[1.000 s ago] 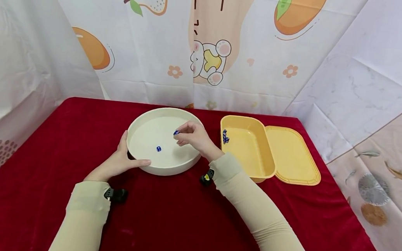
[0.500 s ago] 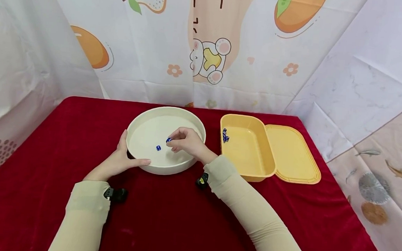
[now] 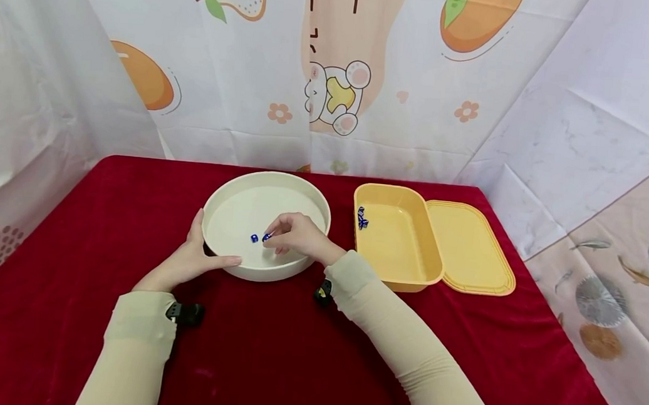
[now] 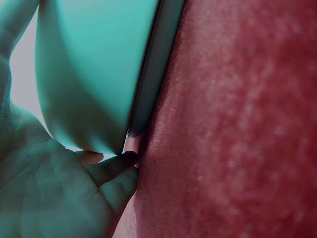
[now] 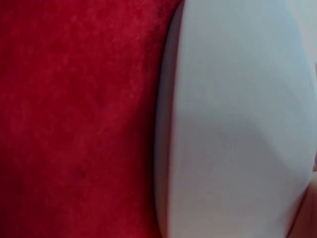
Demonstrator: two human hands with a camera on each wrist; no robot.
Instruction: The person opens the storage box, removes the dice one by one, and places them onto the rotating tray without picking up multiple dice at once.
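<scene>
Red velvety cloth covers the surface (image 3: 257,355) in front of me. On it, left of centre, sits a round cream tray (image 3: 245,209) with a low upright wall. My left hand (image 3: 181,264) holds the tray at its near left side, thumb laid over the rim and fingers spread along the outside, bending in near the base, probably to keep it from sliding.

My right hand (image 3: 294,235) reaches over the tray's right side and pinches a blue die (image 3: 267,238) between thumb and fingertips, a grip that seems suited to something so small. This die is low over the tray's floor; whether it touches down, I cannot tell. Just to its left, a second blue die (image 3: 254,238) rests on that floor. The right wrist view shows mostly the tray's outer wall and hides both dice.

To the right, apart from the tray, stands a yellow rectangular box (image 3: 403,245), open at the top, likely there for easy reach. A small cluster of blue dice (image 3: 361,219) lies against its left wall, too bunched to count. Its matching flat lid (image 3: 470,250) lies just beside it, on the far right.
</scene>
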